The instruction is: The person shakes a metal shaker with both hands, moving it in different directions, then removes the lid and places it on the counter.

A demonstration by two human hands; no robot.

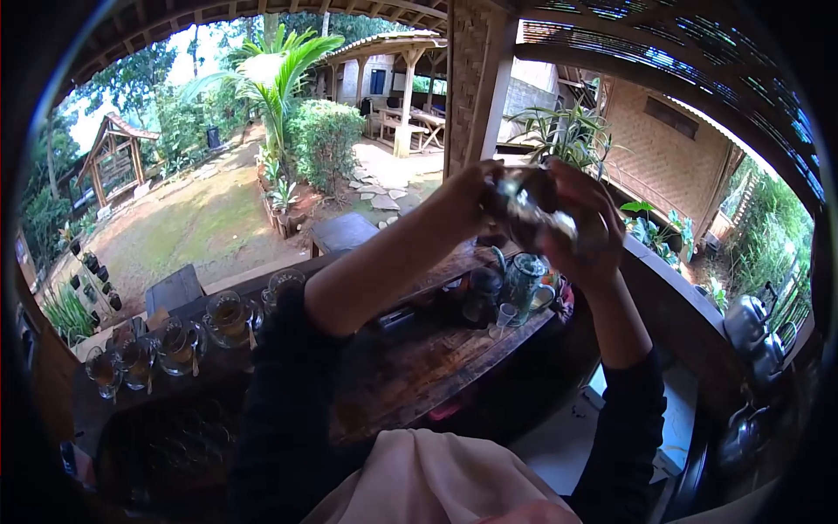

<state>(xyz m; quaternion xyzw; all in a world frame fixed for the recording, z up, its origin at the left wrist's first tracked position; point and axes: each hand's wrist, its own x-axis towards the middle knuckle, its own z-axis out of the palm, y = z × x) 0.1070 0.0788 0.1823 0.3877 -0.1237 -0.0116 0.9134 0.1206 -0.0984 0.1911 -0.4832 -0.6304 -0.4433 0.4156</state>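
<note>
Both arms are raised above the wooden counter (410, 367). My left hand (489, 188) and my right hand (589, 223) close around a shiny silvery thing (528, 210), blurred by motion and glare, so its kind cannot be made out. Fingers of both hands wrap its sides and hide much of it. Below my right hand, a glass pitcher (525, 278), a dark jar (483, 293) and a small clear glass (506, 316) stand on the counter.
At left, several glass cups (179, 342) with brown contents line a ledge, some with spoons beside them. Metal kettles (746, 321) stand far right. A low wall (672, 284) borders the right side. Stools (175, 288) and a garden (192, 210) lie beyond the counter.
</note>
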